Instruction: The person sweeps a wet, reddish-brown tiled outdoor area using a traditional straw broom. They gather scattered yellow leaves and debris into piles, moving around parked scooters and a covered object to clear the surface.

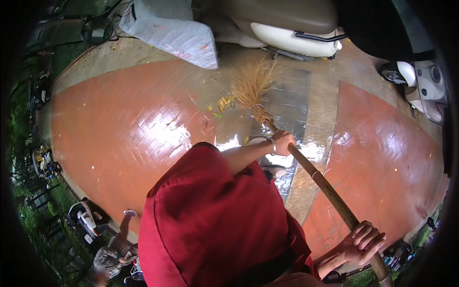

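Observation:
My left hand (284, 142), with a bracelet at its wrist, is closed around the lower part of a bamboo broom handle (324, 184), just behind the bristles. Further up the pole, at the lower right, my right hand (364, 242) grips it. Slightly blurred, the broom's straw-coloured twig bristles (252, 88) spread over wet paving. Yellow leaves (225, 103) lie immediately left of the bristles, with a green leaf (217, 115) below them. Two light shoes show partly beneath my left arm and beside my red top.
A parked scooter (297, 36) stands beyond the bristles, beside a quilted, pale scooter apron (175, 37). Another white scooter (425, 89) is at the right. Wet red brick paving (107, 125) reflects light. At the lower left are a person (113, 256) and a parked white motorbike (86, 219).

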A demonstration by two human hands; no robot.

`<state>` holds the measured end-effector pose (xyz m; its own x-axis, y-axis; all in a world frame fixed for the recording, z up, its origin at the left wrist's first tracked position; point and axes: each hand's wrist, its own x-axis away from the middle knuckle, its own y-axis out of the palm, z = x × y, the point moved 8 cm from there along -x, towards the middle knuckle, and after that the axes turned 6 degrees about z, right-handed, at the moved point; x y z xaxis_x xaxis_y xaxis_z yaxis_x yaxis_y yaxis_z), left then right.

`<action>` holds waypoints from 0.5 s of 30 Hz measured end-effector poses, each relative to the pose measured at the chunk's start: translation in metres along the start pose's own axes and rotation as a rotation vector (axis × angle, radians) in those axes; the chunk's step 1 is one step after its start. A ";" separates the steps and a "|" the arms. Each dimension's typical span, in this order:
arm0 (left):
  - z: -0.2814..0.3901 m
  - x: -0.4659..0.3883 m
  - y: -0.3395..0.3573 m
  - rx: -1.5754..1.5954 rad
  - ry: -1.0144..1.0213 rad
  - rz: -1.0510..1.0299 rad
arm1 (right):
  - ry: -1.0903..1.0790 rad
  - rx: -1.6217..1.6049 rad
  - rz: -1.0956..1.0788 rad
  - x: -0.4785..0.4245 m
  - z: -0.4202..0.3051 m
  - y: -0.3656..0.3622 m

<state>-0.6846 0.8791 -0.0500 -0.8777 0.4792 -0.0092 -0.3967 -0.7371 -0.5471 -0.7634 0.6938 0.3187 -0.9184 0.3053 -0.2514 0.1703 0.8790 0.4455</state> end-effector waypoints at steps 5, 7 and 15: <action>0.061 0.011 -0.050 -0.023 0.108 -0.008 | -0.115 -0.031 0.276 0.014 -0.059 -0.033; 0.070 -0.006 -0.065 -0.019 0.125 0.042 | -0.106 -0.201 -0.024 0.000 -0.071 0.016; -0.087 0.021 -0.062 -0.182 -0.069 0.173 | 0.022 0.019 -0.234 0.011 0.082 0.065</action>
<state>-0.6547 0.9764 -0.0887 -0.9471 0.3148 -0.0623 -0.1892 -0.7046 -0.6839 -0.7328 0.7840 0.2747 -0.9411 0.0843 -0.3276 -0.0422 0.9317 0.3608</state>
